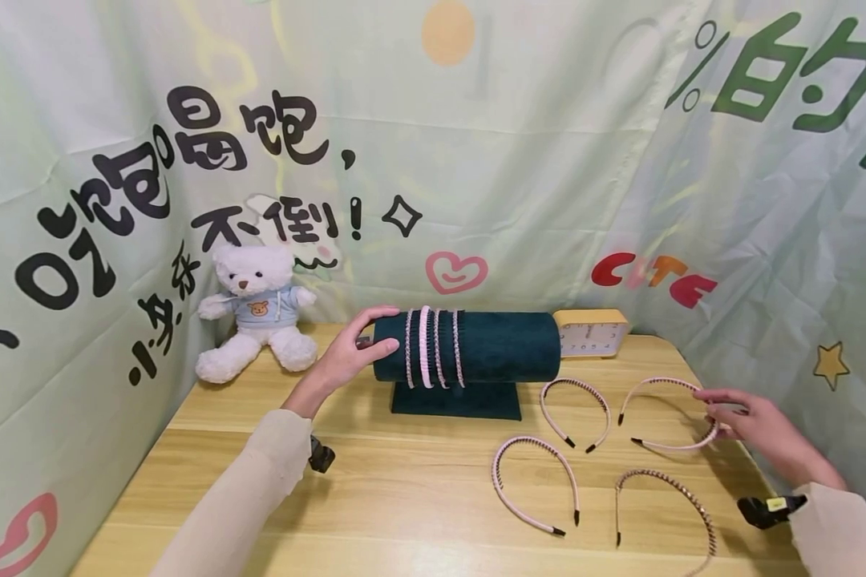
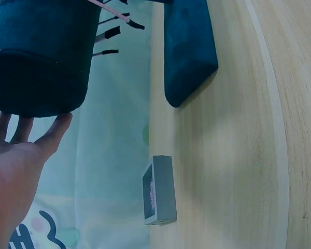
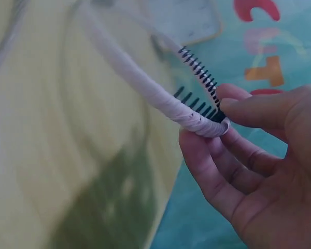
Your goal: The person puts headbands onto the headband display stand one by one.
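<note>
Nearest to us, at the lower right of the head view, a brown band lies on the wooden worktop, with a pink band to its left. Higher, at the right, the right hand has its fingers clamped on the held band, at the curve; we see smooth wound ribbon and dark comb teeth inside. We judge this pinch good, because both tips are free; the teeth should not scrape the velvety pile. Around the centre, the left hand clasps the left end of the dark green roll, thumb in front; a firm hold should prevent tipping. Four bands go round it. Behind, we see a yellow clock and a fluffy bear.
</note>
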`<action>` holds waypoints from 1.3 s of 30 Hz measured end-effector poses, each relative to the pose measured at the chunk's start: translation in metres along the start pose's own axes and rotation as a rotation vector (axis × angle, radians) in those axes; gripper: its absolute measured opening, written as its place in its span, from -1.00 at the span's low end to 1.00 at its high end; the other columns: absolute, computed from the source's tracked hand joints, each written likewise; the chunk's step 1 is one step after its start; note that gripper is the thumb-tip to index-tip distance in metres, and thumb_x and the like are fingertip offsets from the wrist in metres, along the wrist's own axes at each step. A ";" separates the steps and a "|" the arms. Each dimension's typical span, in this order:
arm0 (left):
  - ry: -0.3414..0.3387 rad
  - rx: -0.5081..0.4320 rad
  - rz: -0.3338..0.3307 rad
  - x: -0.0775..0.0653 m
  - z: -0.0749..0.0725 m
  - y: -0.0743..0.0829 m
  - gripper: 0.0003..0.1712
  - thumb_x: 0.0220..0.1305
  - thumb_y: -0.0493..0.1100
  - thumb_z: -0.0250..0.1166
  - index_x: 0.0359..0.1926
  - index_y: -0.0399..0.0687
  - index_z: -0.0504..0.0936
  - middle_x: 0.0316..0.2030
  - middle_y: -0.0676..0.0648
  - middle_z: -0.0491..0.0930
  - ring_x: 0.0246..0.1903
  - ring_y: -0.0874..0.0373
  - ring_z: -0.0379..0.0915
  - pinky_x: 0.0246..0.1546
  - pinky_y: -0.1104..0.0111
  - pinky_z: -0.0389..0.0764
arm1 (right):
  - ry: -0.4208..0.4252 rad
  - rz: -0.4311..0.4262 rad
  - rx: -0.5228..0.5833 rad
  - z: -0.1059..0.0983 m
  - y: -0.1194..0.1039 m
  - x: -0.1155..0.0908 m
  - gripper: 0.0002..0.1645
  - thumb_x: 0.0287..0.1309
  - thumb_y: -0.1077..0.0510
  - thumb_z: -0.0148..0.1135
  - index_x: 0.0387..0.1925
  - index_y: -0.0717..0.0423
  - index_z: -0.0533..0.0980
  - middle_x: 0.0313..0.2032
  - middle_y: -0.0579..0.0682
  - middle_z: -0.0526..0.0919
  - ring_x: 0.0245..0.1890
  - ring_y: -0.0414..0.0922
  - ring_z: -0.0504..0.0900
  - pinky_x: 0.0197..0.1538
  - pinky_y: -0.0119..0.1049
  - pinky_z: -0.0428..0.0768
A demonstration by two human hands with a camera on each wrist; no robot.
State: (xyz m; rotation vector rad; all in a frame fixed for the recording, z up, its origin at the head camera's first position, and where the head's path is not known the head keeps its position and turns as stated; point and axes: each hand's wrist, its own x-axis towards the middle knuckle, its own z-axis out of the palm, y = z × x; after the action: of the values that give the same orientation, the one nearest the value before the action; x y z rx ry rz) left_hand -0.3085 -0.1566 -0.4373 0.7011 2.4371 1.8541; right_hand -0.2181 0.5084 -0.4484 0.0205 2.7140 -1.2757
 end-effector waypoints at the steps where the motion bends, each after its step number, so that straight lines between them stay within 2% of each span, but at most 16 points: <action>1: 0.000 0.000 0.001 0.000 0.000 0.000 -0.36 0.52 -0.01 0.42 0.53 0.25 0.45 0.60 -0.02 0.29 0.46 -0.14 0.35 0.53 -0.22 0.40 | 0.001 -0.011 0.008 -0.001 -0.004 0.000 -0.59 0.74 0.08 0.02 0.36 0.07 0.62 -0.12 -0.58 0.64 -0.15 -0.45 0.69 -0.09 -0.31 0.78; 3: 0.001 0.000 0.001 0.000 -0.001 0.000 -0.36 0.52 -0.01 0.42 0.53 0.25 0.45 0.60 -0.01 0.29 0.46 -0.14 0.35 0.54 -0.22 0.39 | 0.008 -0.034 0.019 -0.001 -0.011 0.001 -0.61 0.72 0.08 0.07 0.36 0.02 0.63 -0.12 -0.65 0.60 -0.14 -0.48 0.69 -0.08 -0.35 0.78; 9: -0.003 0.000 0.003 0.000 -0.001 -0.001 -0.35 0.52 -0.01 0.42 0.53 0.23 0.46 0.60 -0.03 0.29 0.45 -0.16 0.36 0.53 -0.22 0.41 | 0.003 -0.043 0.006 -0.004 -0.030 0.001 -0.59 0.69 -0.01 0.14 0.40 -0.13 0.61 -0.11 -0.64 0.64 -0.12 -0.49 0.71 -0.09 -0.51 0.68; 12: -0.006 -0.005 0.006 0.001 0.000 -0.001 -0.35 0.52 -0.02 0.42 0.53 0.21 0.45 0.60 -0.04 0.29 0.44 -0.17 0.37 0.52 -0.23 0.42 | -0.006 -0.039 0.016 -0.005 -0.038 0.000 -0.53 0.68 -0.06 0.15 0.46 -0.09 0.57 -0.08 -0.63 0.66 -0.09 -0.51 0.71 -0.07 -0.57 0.64; 14: -0.005 -0.005 0.004 0.000 0.000 -0.001 -0.35 0.52 -0.02 0.42 0.53 0.22 0.46 0.60 -0.04 0.29 0.44 -0.17 0.36 0.52 -0.23 0.41 | 0.001 -0.049 0.048 -0.005 -0.042 0.000 -0.50 0.68 -0.04 0.16 0.48 -0.03 0.56 -0.07 -0.59 0.70 -0.07 -0.52 0.72 -0.07 -0.56 0.66; 18: -0.003 -0.008 -0.001 0.000 0.000 0.000 -0.36 0.52 -0.01 0.42 0.53 0.24 0.46 0.59 -0.02 0.29 0.44 -0.15 0.36 0.52 -0.22 0.42 | 0.016 -0.084 0.088 -0.002 -0.052 0.000 -0.49 0.67 0.00 0.17 0.50 -0.03 0.55 -0.05 -0.54 0.75 -0.05 -0.51 0.73 -0.05 -0.55 0.69; 23: -0.004 -0.016 0.002 0.000 -0.001 0.000 -0.36 0.52 -0.03 0.42 0.52 0.24 0.46 0.58 -0.03 0.30 0.41 -0.16 0.39 0.48 -0.19 0.48 | 0.036 -0.075 0.080 0.003 -0.070 -0.001 -0.41 0.67 -0.10 0.16 0.58 -0.11 0.46 -0.04 -0.61 0.69 -0.04 -0.48 0.75 -0.07 -0.66 0.57; 29: -0.006 -0.016 0.006 0.000 0.000 -0.001 -0.36 0.53 -0.04 0.42 0.53 0.21 0.46 0.58 -0.03 0.30 0.40 -0.15 0.41 0.46 -0.16 0.51 | 0.050 -0.091 0.075 0.014 -0.094 0.001 -0.37 0.65 -0.12 0.19 0.60 -0.16 0.43 -0.03 -0.61 0.67 -0.04 -0.45 0.77 -0.09 -0.67 0.51; 34: -0.004 -0.015 0.008 0.001 0.000 0.000 -0.37 0.52 -0.05 0.42 0.52 0.22 0.46 0.58 -0.03 0.31 0.39 -0.15 0.41 0.45 -0.17 0.51 | 0.053 -0.154 0.179 0.028 -0.112 0.003 -0.44 0.63 0.01 0.23 0.55 -0.12 0.50 -0.04 -0.49 0.74 -0.06 -0.40 0.81 -0.02 -0.65 0.61; 39: -0.004 -0.015 0.010 0.001 0.000 0.000 -0.37 0.52 -0.06 0.42 0.52 0.22 0.47 0.58 -0.03 0.31 0.39 -0.14 0.42 0.42 -0.13 0.55 | 0.049 -0.244 0.276 0.045 -0.129 0.007 -0.49 0.62 0.11 0.24 0.49 -0.06 0.56 0.04 -0.45 0.70 -0.08 -0.36 0.80 0.02 -0.58 0.69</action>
State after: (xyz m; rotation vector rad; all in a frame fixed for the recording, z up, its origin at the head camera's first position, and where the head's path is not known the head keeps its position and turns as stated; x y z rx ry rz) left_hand -0.3091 -0.1564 -0.4373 0.7171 2.4184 1.8708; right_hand -0.2292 0.3911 -0.3791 -0.2608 2.6198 -1.7303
